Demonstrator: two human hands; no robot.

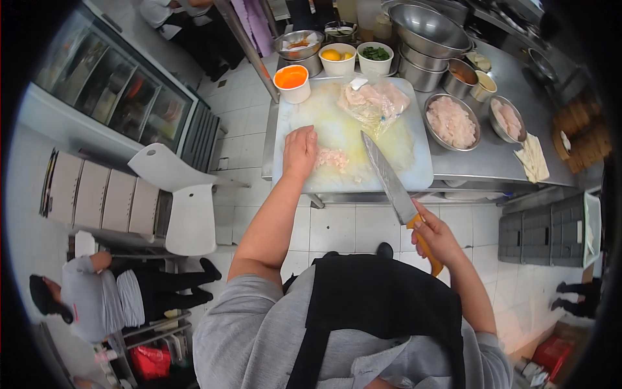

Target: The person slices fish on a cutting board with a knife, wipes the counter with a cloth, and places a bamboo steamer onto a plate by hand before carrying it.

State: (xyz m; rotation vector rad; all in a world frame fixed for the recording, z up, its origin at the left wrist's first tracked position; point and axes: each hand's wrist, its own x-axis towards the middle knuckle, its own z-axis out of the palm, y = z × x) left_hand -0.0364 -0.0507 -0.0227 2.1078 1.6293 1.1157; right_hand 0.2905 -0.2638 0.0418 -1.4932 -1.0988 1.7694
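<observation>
My right hand is wrapped round the yellow handle of a large knife, whose blade points up and left over the cutting board. My left hand rests at the board's left side, fingers together, beside a small heap of chopped pale meat; whether anything lies under it is hidden. Farther back on the board lies a clear plastic bag with pale raw meat. A metal bowl of chopped pale meat stands right of the board, and a smaller bowl of meat beyond it.
Tubs of orange stuff, yellow pieces and greens line the board's back edge. Stacked metal bowls stand behind. A folded cloth lies at the right. A white chair and a person are at the left.
</observation>
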